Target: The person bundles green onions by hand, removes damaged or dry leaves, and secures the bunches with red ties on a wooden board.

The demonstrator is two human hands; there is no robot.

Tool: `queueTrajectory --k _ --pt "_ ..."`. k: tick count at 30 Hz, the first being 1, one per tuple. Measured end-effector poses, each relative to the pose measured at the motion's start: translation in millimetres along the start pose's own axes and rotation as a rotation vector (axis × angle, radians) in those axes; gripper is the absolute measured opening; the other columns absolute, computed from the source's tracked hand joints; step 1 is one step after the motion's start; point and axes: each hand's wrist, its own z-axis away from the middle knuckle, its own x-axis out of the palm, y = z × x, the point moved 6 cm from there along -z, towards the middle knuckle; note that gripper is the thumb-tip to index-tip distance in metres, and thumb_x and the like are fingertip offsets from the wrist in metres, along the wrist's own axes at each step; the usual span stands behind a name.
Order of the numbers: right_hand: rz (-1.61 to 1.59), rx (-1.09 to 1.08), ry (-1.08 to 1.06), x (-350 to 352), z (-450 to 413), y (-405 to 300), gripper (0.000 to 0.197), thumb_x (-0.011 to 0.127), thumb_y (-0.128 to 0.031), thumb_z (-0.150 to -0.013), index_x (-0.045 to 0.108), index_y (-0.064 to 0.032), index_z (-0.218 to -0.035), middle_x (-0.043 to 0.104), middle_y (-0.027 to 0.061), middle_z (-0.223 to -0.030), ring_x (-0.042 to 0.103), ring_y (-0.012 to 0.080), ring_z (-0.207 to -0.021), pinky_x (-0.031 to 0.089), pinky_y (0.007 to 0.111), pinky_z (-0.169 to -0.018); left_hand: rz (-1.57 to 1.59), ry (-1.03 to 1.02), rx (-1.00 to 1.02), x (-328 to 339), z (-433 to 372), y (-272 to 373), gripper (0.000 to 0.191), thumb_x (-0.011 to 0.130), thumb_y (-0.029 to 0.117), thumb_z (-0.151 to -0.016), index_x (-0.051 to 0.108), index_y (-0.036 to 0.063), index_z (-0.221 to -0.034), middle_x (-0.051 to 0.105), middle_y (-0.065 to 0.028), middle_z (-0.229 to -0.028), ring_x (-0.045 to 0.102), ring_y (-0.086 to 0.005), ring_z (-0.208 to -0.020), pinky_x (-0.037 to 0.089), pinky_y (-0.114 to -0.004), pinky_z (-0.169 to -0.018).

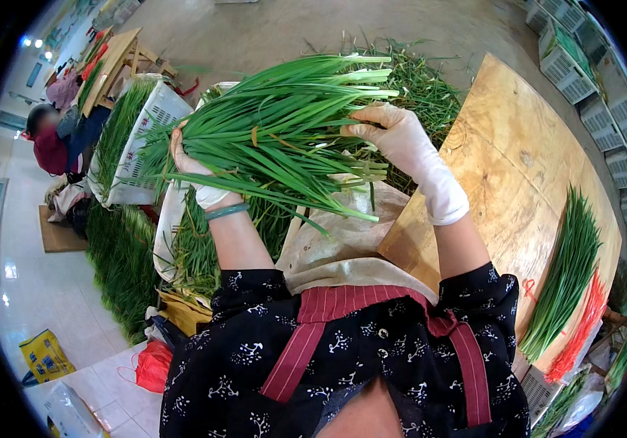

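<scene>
My left hand [193,164], in a pale glove with the fingers showing bare, grips a loose, fanned bunch of green leafy stalks, likely Chinese chives [269,126], by the leaf side. The white cut ends point right. My right hand [395,131], in a white glove, has thumb and fingertips pinched at the stalk ends on the bunch's right side; whether it holds a stalk is partly hidden. Below the bunch, a white crate [164,235] holds more chives. On the wooden board [488,164] to the right lies a neat bundle of chives [565,279] beside red ties [578,328].
A heap of loose leaf trimmings [423,82] lies on the floor ahead. At left stand a tilted white crate of chives [146,142] and a pile of chives [119,268]. Another person [53,142] sits by a wooden table [111,68]. Stacked crates [568,74] line the right side.
</scene>
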Motion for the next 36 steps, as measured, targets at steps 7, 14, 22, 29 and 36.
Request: queueTrajectory --k 7,14,22,29,36 --pt "-0.151 0.026 0.385 -86.0 32.2 -22.7 0.021 0.059 -0.026 -0.076 0.064 -0.0094 -0.086 0.061 0.0032 -0.089 0.054 0.0111 -0.083 0.043 0.023 -0.074 0.072 0.007 -0.061 -5.1 2.2 0.6 0.018 0.046 0.021 -0.078 0.054 0.0074 -0.085 0.056 -0.0088 -0.093 0.052 -0.0249 -0.086 0.041 -0.039 -0.080" --pt "0.609 0.155 0.718 -152.9 18.6 33.0 0.024 0.057 -0.029 -0.077 0.062 -0.0104 -0.091 0.061 0.0035 -0.093 0.054 0.0168 -0.091 0.043 0.030 -0.078 0.292 -0.203 -0.179 -0.1 -3.2 0.9 0.015 0.048 0.022 -0.073 0.052 0.0087 -0.080 0.054 -0.0050 -0.087 0.049 -0.0215 -0.082 0.039 -0.035 -0.078" --pt "0.633 0.073 0.029 -20.7 -16.2 17.3 0.032 0.051 -0.040 -0.077 0.063 -0.0128 -0.089 0.060 0.0088 -0.088 0.058 0.0237 -0.079 0.046 0.033 -0.073 0.285 -0.170 -0.178 -10.1 -6.1 6.1 0.016 0.048 0.022 -0.074 0.054 0.0085 -0.080 0.056 -0.0059 -0.087 0.051 -0.0224 -0.083 0.040 -0.037 -0.079" --pt "-0.597 0.510 0.049 26.3 -15.8 51.5 0.045 0.057 -0.038 -0.076 0.054 -0.0009 -0.101 0.057 0.0107 -0.094 0.051 0.0188 -0.089 0.039 0.032 -0.076 0.166 -0.055 -0.073 3.0 2.1 5.8 0.018 0.049 0.024 -0.074 0.055 0.0091 -0.081 0.056 -0.0060 -0.089 0.051 -0.0226 -0.085 0.040 -0.038 -0.080" --pt "-0.582 0.316 0.008 15.8 -12.2 37.7 0.033 0.057 -0.029 -0.079 0.056 0.0009 -0.093 0.058 0.0060 -0.087 0.049 0.0126 -0.081 0.037 0.026 -0.075 0.251 -0.133 -0.140 3.7 4.9 10.0 0.017 0.051 0.023 -0.073 0.053 0.0105 -0.083 0.054 -0.0046 -0.090 0.050 -0.0217 -0.085 0.040 -0.037 -0.080"
